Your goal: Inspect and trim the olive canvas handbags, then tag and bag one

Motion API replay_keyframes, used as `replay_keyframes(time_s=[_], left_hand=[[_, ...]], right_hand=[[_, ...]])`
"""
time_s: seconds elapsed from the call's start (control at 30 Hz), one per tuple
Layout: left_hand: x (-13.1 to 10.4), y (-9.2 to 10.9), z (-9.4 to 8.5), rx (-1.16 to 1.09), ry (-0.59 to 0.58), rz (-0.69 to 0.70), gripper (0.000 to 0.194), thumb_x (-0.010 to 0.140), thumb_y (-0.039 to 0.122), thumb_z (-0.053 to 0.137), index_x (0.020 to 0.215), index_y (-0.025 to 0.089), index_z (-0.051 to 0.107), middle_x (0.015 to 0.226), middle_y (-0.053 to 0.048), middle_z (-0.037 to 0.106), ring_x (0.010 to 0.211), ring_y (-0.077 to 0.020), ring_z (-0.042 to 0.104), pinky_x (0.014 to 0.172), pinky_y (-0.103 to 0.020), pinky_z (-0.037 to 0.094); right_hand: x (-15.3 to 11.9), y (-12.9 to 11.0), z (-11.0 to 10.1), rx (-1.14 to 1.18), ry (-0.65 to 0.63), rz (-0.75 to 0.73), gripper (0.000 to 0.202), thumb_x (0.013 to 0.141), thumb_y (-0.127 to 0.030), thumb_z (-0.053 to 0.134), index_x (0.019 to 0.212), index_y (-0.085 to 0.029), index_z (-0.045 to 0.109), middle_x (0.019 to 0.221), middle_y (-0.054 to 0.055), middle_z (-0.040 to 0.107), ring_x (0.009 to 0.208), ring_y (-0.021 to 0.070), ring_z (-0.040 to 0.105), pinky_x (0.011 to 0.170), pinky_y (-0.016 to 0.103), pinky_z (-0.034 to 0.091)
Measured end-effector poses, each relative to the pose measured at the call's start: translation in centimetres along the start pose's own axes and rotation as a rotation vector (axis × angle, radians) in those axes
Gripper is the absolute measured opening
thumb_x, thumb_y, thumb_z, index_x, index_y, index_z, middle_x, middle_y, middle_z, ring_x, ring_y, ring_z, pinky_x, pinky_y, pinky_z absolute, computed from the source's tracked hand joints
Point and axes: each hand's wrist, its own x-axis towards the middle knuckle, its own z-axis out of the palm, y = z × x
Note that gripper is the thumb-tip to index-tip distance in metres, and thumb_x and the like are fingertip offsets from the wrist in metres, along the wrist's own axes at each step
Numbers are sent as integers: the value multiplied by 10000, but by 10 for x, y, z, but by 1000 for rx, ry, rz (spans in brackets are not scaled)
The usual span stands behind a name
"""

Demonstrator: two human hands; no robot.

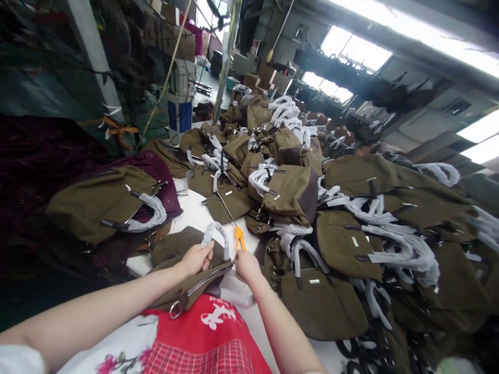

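Observation:
An olive-brown handbag (175, 248) with a zipper, a metal ring and a white-wrapped handle (215, 227) lies in front of my body. My left hand (197, 258) is closed on its upper edge, by the base of that handle. At the far end of the zipper, my right hand (248, 267) is closed, its fingertips at the bag's edge. Just beyond my right fingers is an orange-handled tool (239, 237) with a long, thin metal shaft; whether the hand touches it is hidden.
Olive bags with wrapped handles (292, 189) are heaped across the white table (191, 208) ahead and to the right. Another olive bag (103, 202) lies at left on purple material (47, 156). A slanted pole (95, 57) and a cord (167, 72) stand behind.

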Motion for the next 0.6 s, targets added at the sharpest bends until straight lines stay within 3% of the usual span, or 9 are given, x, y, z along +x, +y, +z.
replay_keyframes(time_s=[0.13,0.3,0.4,0.5,0.53,0.6], left_hand=[[-3,0,-8,-13,8,28,605,747,803,398,589,221,454,352,26,434,390,-140,408,527,-280,373],[-4,6,-10,20,59,57,590,758,789,350,586,231,437,362,23,424,397,-148,410,527,-290,389],[-10,25,-12,96,55,87,575,708,782,447,557,228,457,385,14,441,412,-156,418,511,-288,366],[-19,53,-31,356,6,165,419,512,558,801,611,192,622,542,-11,598,518,-167,495,533,-269,343],[-21,63,-42,527,-11,189,391,447,454,860,673,193,676,609,-13,642,559,-177,529,552,-266,358],[-23,83,-69,830,72,156,371,377,275,888,678,174,696,637,-31,666,606,-206,585,618,-276,411]], right_hand=[[3,12,7,20,49,-1,204,833,-76,502,918,-136,679,999,154,704,934,231,652,790,304,451],[-27,-3,15,305,48,-533,289,732,-81,668,998,-194,673,1021,36,689,982,166,613,884,257,451],[-28,-9,19,353,27,-586,59,817,-175,676,863,-187,710,915,36,706,891,166,624,828,269,463],[-32,-16,11,297,127,-566,156,920,-223,580,844,-188,711,838,32,704,818,155,616,781,270,451],[-37,-19,5,251,188,-580,174,933,-259,571,850,-188,706,834,38,700,822,163,610,786,282,447],[-52,-28,-7,133,287,-654,234,940,-335,562,805,-188,686,792,48,682,809,178,593,823,317,446]])
